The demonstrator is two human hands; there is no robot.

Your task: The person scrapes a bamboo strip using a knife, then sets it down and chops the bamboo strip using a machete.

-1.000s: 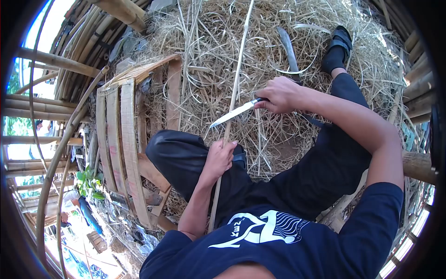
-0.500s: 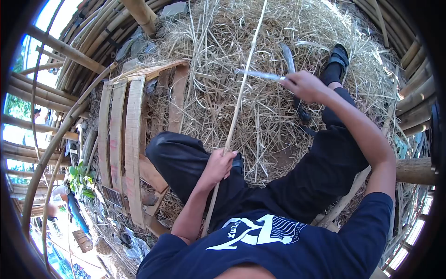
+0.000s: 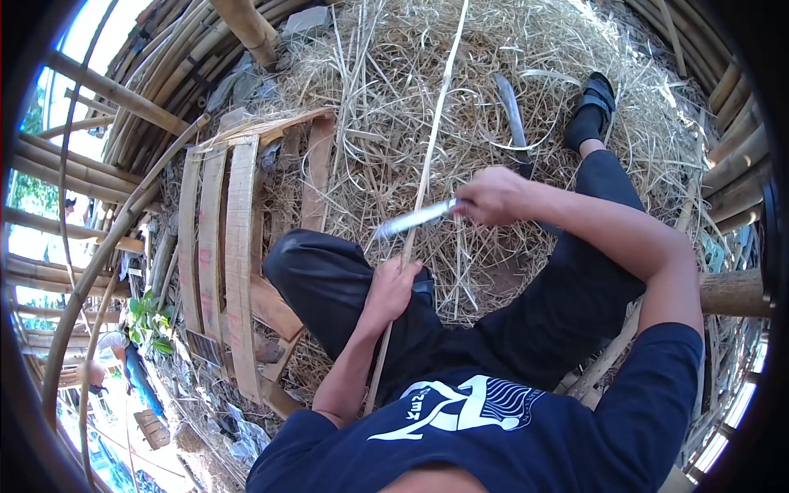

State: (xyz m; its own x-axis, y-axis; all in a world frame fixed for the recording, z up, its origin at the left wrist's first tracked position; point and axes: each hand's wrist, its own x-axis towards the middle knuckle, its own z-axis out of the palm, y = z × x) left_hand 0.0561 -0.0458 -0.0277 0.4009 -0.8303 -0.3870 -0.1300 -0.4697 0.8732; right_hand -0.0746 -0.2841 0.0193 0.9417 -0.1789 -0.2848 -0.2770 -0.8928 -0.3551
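A long, thin bamboo strip (image 3: pixel 436 131) runs from the top of the head view down past my lap. My left hand (image 3: pixel 393 289) is closed around its lower part, above my bent knee. In my right hand (image 3: pixel 496 197) is a knife, its fingers wrapped round the handle. The knife's bright blade (image 3: pixel 415 219) points left and lies across the strip, just above my left hand. Whether the edge touches the strip I cannot tell. A second, larger blade, a machete (image 3: pixel 511 111), rests on the shavings beyond my right hand.
Pale bamboo shavings (image 3: pixel 394 164) cover the ground. On the left stands a slatted wooden crate (image 3: pixel 240 263). Bamboo poles (image 3: pixel 123 94) form walls around me, and a thick post (image 3: pixel 246 33) rises at the top left. A person (image 3: pixel 136 370) is outside at the lower left.
My right hand has drawn the knife down and left, towards my body, along the strip. My left hand keeps its grip in nearly the same place.
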